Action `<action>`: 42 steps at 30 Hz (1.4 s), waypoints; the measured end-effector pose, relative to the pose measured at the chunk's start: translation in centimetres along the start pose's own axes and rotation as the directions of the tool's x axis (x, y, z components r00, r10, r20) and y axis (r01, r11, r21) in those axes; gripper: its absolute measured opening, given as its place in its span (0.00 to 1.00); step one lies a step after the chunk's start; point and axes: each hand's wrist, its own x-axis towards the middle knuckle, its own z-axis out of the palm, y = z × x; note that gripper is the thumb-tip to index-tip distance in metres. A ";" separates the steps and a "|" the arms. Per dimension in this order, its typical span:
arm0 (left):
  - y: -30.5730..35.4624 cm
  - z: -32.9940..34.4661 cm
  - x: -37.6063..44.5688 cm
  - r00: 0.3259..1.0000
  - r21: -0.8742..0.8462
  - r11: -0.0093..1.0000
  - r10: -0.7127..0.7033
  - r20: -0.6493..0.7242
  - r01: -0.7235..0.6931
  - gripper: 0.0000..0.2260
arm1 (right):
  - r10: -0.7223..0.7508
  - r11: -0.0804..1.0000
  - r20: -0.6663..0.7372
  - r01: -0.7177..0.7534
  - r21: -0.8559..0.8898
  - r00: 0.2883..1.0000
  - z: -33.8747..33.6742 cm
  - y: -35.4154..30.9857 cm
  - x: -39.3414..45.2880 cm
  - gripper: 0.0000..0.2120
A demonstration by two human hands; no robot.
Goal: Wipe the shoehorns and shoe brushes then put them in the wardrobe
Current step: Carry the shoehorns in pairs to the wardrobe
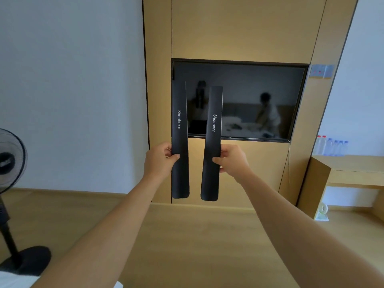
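Note:
I hold two long black shoehorns upright at arm's length, each printed "Shoehorn" in white. My left hand (pixel 160 160) grips the left shoehorn (pixel 179 121) below its middle, thumb across the front. My right hand (pixel 231 160) grips the right shoehorn (pixel 214 113) at about the same height. The two stand side by side, a small gap apart, wide ends down. No shoe brushes or cloth are in view.
Behind the shoehorns a wooden wall unit (pixel 239 28) holds a dark television (pixel 259 100). A black standing fan (pixel 8 163) is at the left. A wooden desk (pixel 353 163) with several water bottles (pixel 332 145) stands at the right. Wood floor (pixel 187 235) lies below.

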 end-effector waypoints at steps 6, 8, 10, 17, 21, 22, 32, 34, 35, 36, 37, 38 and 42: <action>-4.7 3.1 7.4 1.000 -0.017 1.000 0.014 -0.004 -0.014 0.05 | 0.004 1.000 0.006 -0.004 0.001 1.000 3.4 2.3 8.2 0.14; -6.6 4.1 10.6 1.000 -0.022 0.999 0.025 -0.009 -0.025 0.05 | 0.003 1.000 0.010 -0.003 0.001 1.000 4.8 2.8 11.7 0.14; -8.5 5.1 14.2 0.999 -0.025 0.999 0.035 -0.010 -0.036 0.05 | 0.003 1.000 0.005 -0.003 0.001 1.000 6.2 3.2 15.5 0.14; -15.3 7.7 27.5 0.999 -0.015 0.999 0.048 0.004 -0.048 0.05 | -0.009 1.000 -0.004 0.009 0.018 1.000 12.1 4.5 29.2 0.11; -19.8 8.5 33.0 1.000 0.007 1.000 0.029 0.002 -0.029 0.05 | -0.019 1.000 0.025 0.019 0.022 0.999 16.2 5.4 35.9 0.13; -21.0 8.6 34.2 1.000 0.021 1.000 0.023 -0.006 -0.023 0.05 | -0.027 0.999 0.034 0.026 0.023 0.999 17.4 5.7 37.6 0.13; -33.6 7.2 45.6 0.986 0.172 0.980 -0.078 -0.144 0.103 0.06 | -0.118 0.987 0.209 0.092 0.130 0.971 31.4 7.3 54.8 0.15; -35.8 6.5 48.3 0.977 0.189 0.972 -0.103 -0.186 0.138 0.07 | -0.137 0.981 0.263 0.094 0.169 0.955 34.1 7.0 58.6 0.14; -36.7 6.0 49.7 0.971 0.191 0.968 -0.119 -0.209 0.160 0.07 | -0.144 0.978 0.291 0.091 0.188 0.946 35.4 6.7 60.5 0.14; -37.6 5.5 51.1 0.962 0.192 0.964 -0.137 -0.234 0.184 0.06 | -0.157 0.972 0.319 0.089 0.218 0.934 36.6 6.3 62.3 0.14; -38.4 5.0 52.4 0.953 0.194 0.959 -0.155 -0.261 0.209 0.06 | -0.174 0.963 0.347 0.087 0.253 0.922 37.9 5.9 64.2 0.14; -39.3 4.4 53.7 0.943 0.199 0.952 -0.169 -0.288 0.232 0.06 | -0.192 0.955 0.373 0.087 0.282 0.908 39.2 5.5 65.9 0.14; -42.9 2.4 57.6 0.902 0.212 0.932 -0.195 -0.386 0.292 0.05 | -0.268 0.934 0.452 0.115 0.339 0.851 44.7 3.7 71.3 0.13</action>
